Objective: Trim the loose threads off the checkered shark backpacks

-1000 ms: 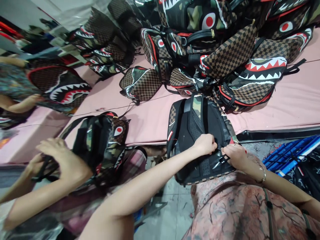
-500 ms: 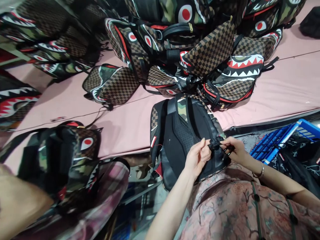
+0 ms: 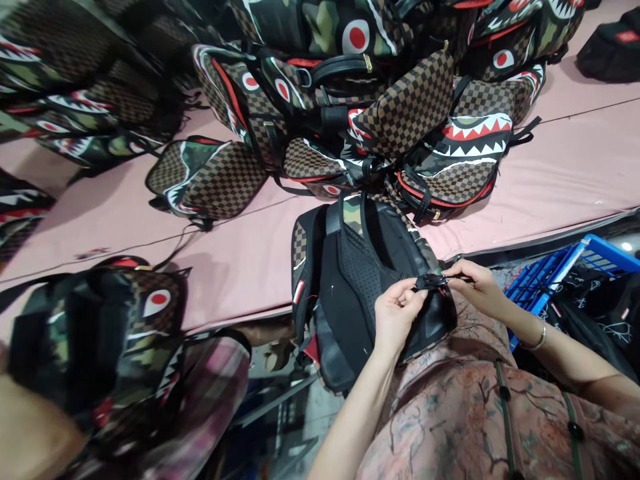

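Note:
A black-backed backpack with brown checkered sides leans on the pink table edge, its padded back and straps facing me. My left hand is closed, pinching the left end of a black strap buckle over the backpack's right side. On the other end, my right hand pinches the black strap close to the buckle. The strap between the two hands is drawn out level. Some fingertips are hidden behind the buckle.
Several checkered shark-face bags are heaped along the pink table. A blue crate with black bags stands at the right. At the left, a co-worker's arm is beside another backpack.
The bunched black strap now lies straighter, with its buckle showing flat between my hands. My view has shifted a little right. Both hands keep their pinch.

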`<move>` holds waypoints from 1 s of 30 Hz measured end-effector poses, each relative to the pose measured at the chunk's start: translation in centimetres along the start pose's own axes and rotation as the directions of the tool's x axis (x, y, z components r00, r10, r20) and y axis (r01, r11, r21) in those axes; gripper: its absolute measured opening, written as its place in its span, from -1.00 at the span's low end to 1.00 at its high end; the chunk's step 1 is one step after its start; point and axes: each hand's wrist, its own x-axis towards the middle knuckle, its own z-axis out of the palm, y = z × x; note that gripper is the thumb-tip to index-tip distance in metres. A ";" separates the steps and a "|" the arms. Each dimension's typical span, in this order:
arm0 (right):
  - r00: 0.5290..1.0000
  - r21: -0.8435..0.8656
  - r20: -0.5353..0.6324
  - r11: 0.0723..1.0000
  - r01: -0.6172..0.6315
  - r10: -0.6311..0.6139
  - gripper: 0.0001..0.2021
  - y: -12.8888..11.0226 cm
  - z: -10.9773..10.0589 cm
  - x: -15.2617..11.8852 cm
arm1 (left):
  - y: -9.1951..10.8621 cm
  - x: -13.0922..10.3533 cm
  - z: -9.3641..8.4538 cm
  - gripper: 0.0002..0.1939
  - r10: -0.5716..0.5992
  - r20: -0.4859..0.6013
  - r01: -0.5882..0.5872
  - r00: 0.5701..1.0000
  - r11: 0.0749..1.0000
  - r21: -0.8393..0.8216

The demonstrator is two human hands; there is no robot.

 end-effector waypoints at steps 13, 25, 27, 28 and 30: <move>0.970 -0.194 0.034 0.950 0.244 -0.243 -0.82 -0.7 -1.4 1.1 | 0.8 -0.1 0.6 -0.73 -0.004 0.044 -0.001 0.999 0.993 0.116; 0.923 -0.333 0.328 0.890 0.311 -0.200 -0.78 -1.2 -4.7 3.4 | 1.4 0.5 0.8 -0.78 -0.047 0.196 0.002 0.979 0.974 0.225; 0.908 -0.357 0.358 0.867 0.348 -0.217 -0.76 -1.3 -4.9 3.8 | 1.4 0.7 0.8 -0.80 -0.062 0.204 0.012 0.977 0.972 0.235; 0.902 -0.364 0.364 0.857 0.365 -0.230 -0.75 -1.2 -5.0 4.1 | 1.5 0.7 0.8 -0.80 -0.072 0.210 0.020 0.975 0.971 0.239; 0.896 -0.361 0.354 0.845 0.396 -0.269 -0.75 -1.1 -5.0 4.4 | 1.8 0.9 0.8 -0.80 -0.093 0.219 0.034 0.971 0.964 0.262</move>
